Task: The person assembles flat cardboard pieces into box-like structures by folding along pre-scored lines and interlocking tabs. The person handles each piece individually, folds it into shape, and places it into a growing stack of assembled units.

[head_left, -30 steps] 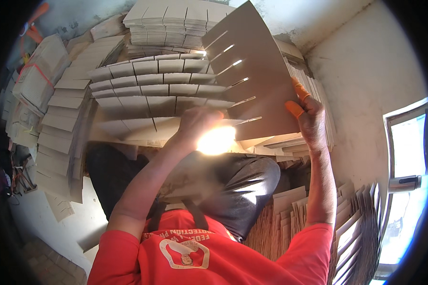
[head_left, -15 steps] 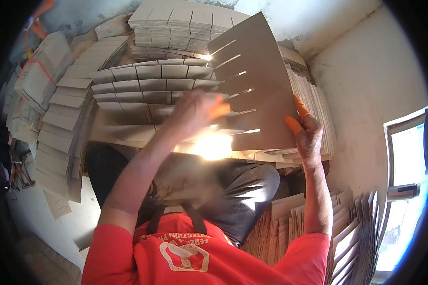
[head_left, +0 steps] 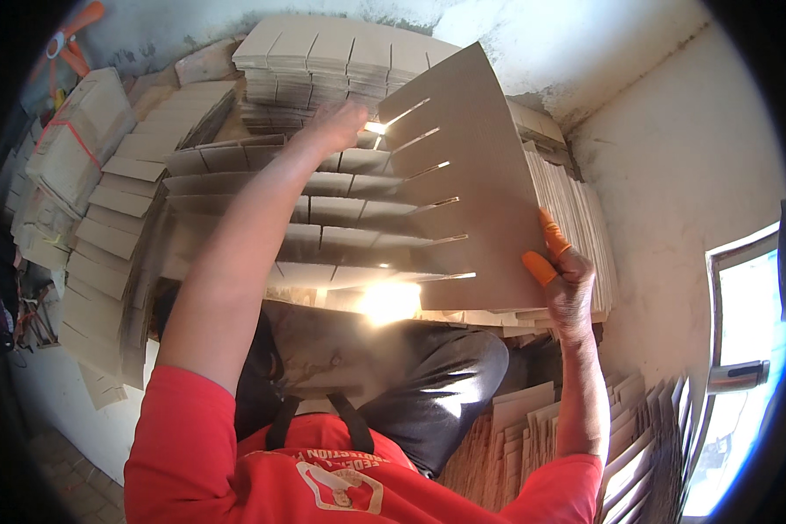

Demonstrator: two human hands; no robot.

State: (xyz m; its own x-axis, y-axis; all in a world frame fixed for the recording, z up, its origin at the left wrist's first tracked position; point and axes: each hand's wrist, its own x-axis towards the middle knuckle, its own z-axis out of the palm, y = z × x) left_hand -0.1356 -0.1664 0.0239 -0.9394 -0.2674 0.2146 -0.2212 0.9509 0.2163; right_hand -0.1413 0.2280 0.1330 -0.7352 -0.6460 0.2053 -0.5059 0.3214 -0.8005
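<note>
The right hand (head_left: 569, 284), two fingers in orange covers, is clamped on the lower right edge of the slotted card (head_left: 467, 175), held upright above the lap. The left hand (head_left: 339, 120) touches the card's upper left edge by the divider rows (head_left: 262, 223); its grip cannot be told.

Two hands fit a cardboard sheet onto a row of dividers.

The right hand (head_left: 572, 284), with orange finger caps, grips the flat brown slotted cardboard sheet (head_left: 472, 183). The left hand (head_left: 341, 122) touches its top by the upright brown cardboard strips (head_left: 262, 210).
</note>
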